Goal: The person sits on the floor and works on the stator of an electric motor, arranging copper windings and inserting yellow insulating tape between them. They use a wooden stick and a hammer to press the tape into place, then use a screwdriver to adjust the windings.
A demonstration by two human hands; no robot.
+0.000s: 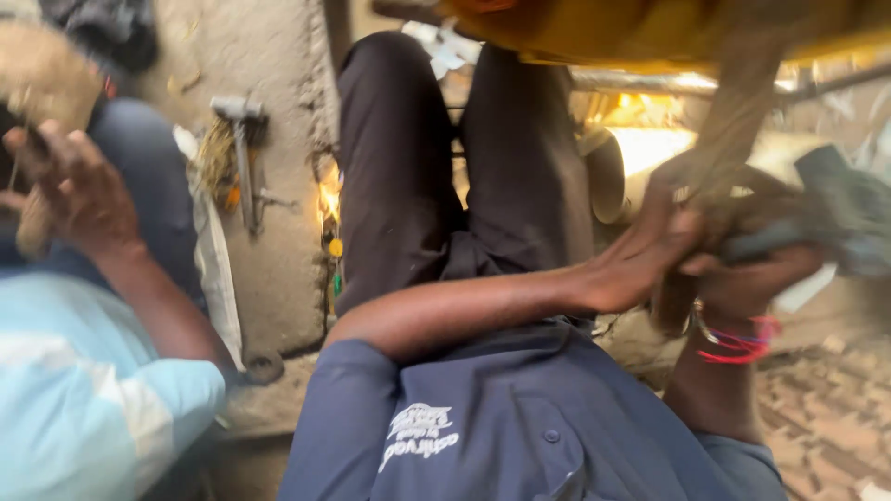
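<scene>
Viewpoint: looking down the wearer's own body; blue shirt nearest, dark trousers stretched out beyond it. Strong motion blur at right.

Left hand: arm is crossed over the lap to the right side; fingers are laid against a brownish strap or rope where it meets the grey cloth. Whether the grip is closed cannot be told through the blur.

Right hand: seen wrist-up, with a red bangle on the wrist; fingers are curled from below round the grey cloth, grip clamped on it.

Grey cloth: held just right of the knees, above the ground, bunched between both hands and trailing off toward the right edge.

Handling, judged: cloth is taken to be soft, limp and light, not fragile; it is best held at the bunched end, where a full fist closes on it. The strap is judged stiffer and rough, best held close to the knot or junction.

Ground: rough concrete floor; a hammer is lying on it left of the legs, well apart from both hands.

Overhead, far: a yellow body is hanging over the knees, with a metal bar below it.

Other person: at left, a pale blue sleeve and a raised hand; not the wearer's.
</scene>
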